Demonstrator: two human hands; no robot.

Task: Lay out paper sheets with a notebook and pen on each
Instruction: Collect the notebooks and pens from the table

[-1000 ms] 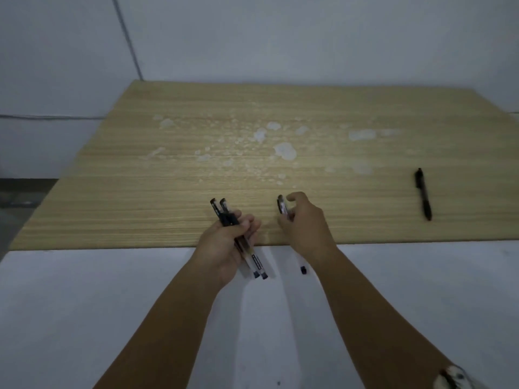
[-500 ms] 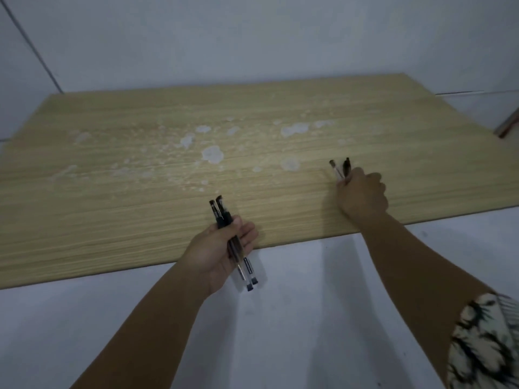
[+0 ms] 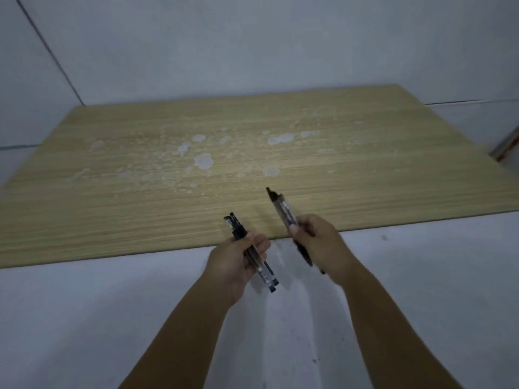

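My left hand (image 3: 238, 256) grips two black-capped pens (image 3: 259, 265) side by side, caps pointing away from me, tips toward me. My right hand (image 3: 320, 242) holds two more pens (image 3: 282, 209), a clear-barrelled one and a black one, angled up and to the left. Both hands hover at the near edge of a light wooden board (image 3: 112, 209) that lies on a white surface. No paper sheets or notebook are in view.
The board carries pale blotchy stains (image 3: 203, 160) around its middle. A white surface (image 3: 84, 318) spreads in front of the board. A dark object with a red edge (image 3: 505, 147) pokes in at the far right. Grey-white walls stand behind.
My right hand has come back from the right side of the board toward my left hand, carrying the black pen it picked up there. My left hand has stayed put.
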